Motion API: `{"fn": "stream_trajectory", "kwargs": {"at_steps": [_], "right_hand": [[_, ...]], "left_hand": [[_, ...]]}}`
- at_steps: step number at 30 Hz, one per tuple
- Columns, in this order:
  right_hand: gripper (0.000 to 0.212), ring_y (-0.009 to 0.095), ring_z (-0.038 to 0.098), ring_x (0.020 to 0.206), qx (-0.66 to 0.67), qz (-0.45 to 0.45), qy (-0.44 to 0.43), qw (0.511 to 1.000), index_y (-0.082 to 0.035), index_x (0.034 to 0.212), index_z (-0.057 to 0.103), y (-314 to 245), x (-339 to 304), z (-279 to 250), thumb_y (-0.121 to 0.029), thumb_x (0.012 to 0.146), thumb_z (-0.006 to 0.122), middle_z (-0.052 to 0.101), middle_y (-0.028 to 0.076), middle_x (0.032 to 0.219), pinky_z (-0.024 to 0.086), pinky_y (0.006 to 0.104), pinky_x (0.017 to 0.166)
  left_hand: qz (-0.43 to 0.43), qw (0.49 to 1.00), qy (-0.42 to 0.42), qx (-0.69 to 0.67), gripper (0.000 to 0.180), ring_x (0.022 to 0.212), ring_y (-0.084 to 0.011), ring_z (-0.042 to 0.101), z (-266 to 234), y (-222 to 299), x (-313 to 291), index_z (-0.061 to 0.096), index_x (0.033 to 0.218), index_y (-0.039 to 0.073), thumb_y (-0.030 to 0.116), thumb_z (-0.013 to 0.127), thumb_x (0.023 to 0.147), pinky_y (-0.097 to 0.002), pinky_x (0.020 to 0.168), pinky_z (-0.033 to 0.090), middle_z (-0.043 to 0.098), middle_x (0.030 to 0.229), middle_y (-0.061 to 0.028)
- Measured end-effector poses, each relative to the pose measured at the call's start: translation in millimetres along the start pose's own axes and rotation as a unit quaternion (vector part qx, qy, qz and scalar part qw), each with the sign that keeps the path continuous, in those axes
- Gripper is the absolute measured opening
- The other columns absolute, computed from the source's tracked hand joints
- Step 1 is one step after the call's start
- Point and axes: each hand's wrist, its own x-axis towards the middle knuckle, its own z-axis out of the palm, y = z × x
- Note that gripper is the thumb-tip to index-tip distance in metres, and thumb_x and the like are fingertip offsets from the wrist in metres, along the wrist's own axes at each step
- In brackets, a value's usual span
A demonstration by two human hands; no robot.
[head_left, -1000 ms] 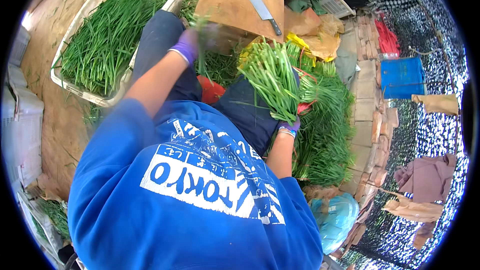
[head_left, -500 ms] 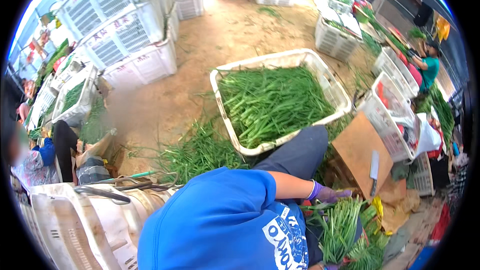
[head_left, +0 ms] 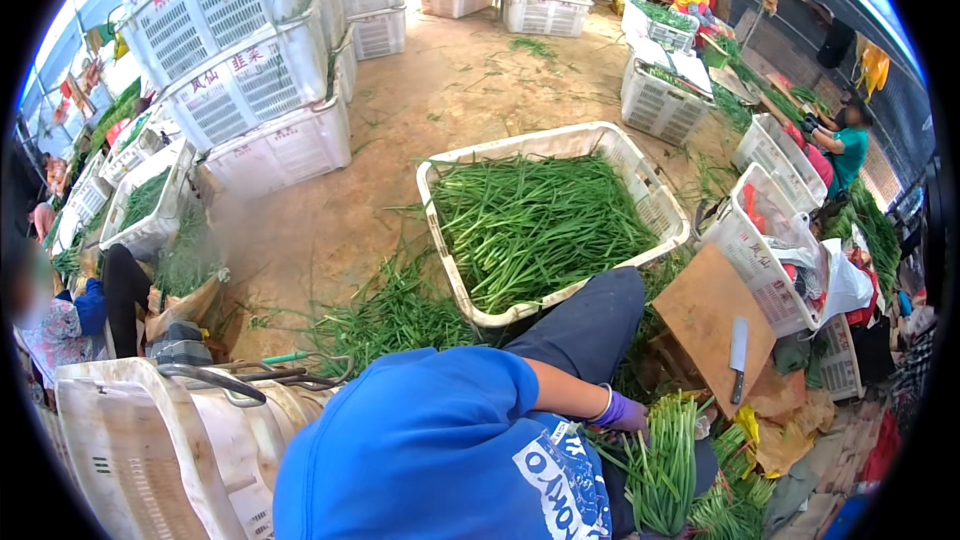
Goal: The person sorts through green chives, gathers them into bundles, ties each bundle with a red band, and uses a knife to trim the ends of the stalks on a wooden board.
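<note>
My left hand (head_left: 625, 413), in a purple glove, is closed around one side of a bundle of garlic chives (head_left: 662, 460) over my lap; some fingers are hidden behind the stalks. The pale cut ends point up and away, and the green leaves run toward the lower edge. Only a sliver of my right hand (head_left: 655, 536) shows at the bottom edge under the bundle, its fingers out of sight. More loose chives (head_left: 735, 505) lie just right of the bundle.
A white crate (head_left: 455, 285) of chives stands ahead of my knee, with loose chives (head_left: 400, 315) beside it. At right, a knife (head_left: 738, 358) lies on a brown board (head_left: 712, 300). Crate stacks (head_left: 255, 80) rise at far left. Co-workers sit at both sides.
My left hand has moved down and left, from the cut ends to the bundle's side. The bundle now stands more upright and nearer my body. The whole view has shifted slightly.
</note>
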Motion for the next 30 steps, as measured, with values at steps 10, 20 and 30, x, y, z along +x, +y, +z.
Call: {"fn": "stream_trajectory", "kwargs": {"at_steps": [10,20,30], "right_hand": [[0.043,0.031,0.046,0.109,0.008,-0.009,0.018,1.0,0.002,0.124,0.04,10,1,-15,-0.016,0.087,0.026,0.044,0.02,0.124,0.032,0.0428,0.097],[0.043,0.03,0.046,0.109,0.005,-0.014,0.05,0.999,0.002,0.125,0.039,16,3,-41,-0.016,0.087,0.026,0.043,0.02,0.124,0.032,0.0417,0.097],[0.044,0.029,0.047,0.108,0.0,-0.018,0.075,0.997,0.001,0.125,0.038,19,6,-53,-0.017,0.088,0.026,0.043,0.02,0.124,0.032,0.0407,0.098]], "left_hand": [[0.077,0.983,0.06,0.155,0.05,0.062,-0.0247,0.06,-1,-1,-17,0.053,0.103,-0.002,0.026,0.07,0.065,-0.0336,0.051,0.048,0.06,0.079,-0.0153],[0.093,0.988,0.02,0.12,0.02,0.041,-0.0104,0.043,-16,5,-26,0.053,0.063,0.007,0.023,0.054,0.076,-0.0274,0.04,0.034,0.045,0.046,0.0002],[0.218,0.935,-0.214,-0.178,0.025,0.037,-0.0047,0.034,-37,7,-24,0.058,0.076,0.002,0.025,0.052,0.082,-0.02,0.035,0.023,0.04,0.043,0.0027]]}}
